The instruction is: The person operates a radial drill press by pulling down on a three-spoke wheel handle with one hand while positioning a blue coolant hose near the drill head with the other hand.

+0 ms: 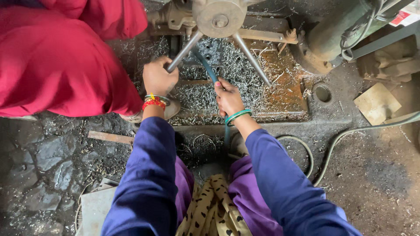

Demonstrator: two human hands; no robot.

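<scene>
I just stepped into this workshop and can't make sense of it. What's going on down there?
A person in blue sleeves bends over a machine. The left hand grips one metal spoke handle of the machine's wheel hub. The right hand holds a thin teal hose that runs under the hub. Metal shavings cover the rusty base plate. Someone in red clothing crouches close by on the left.

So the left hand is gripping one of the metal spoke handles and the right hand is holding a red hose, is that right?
Not quite. The head view shows the hose in the right hand is teal, not red. The left hand does grip a metal spoke handle.
</scene>
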